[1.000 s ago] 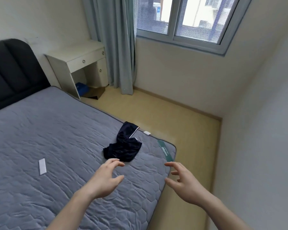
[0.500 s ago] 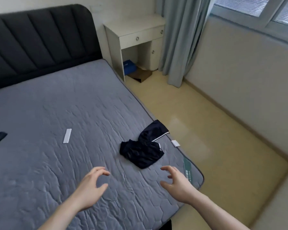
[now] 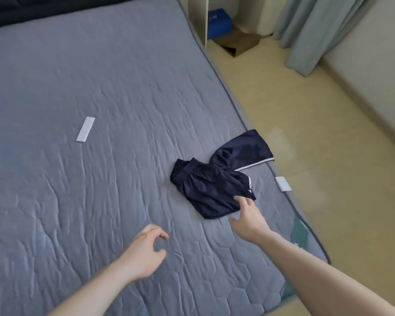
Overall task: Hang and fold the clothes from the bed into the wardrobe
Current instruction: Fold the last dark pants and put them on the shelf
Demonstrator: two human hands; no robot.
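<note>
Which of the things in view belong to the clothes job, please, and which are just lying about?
Job: navy shorts crumpled on the mattress; right hand reaching them; left hand.

Lying about: white strip, white tag, blue box, cardboard, curtain.

Navy shorts [image 3: 217, 183] with white piping lie on a grey quilted mattress [image 3: 123, 87] beside pale-blue curtains [image 3: 317, 30].

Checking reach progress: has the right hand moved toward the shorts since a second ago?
Yes. The right hand has moved forward to the shorts; its fingertips now reach their near edge.
</note>
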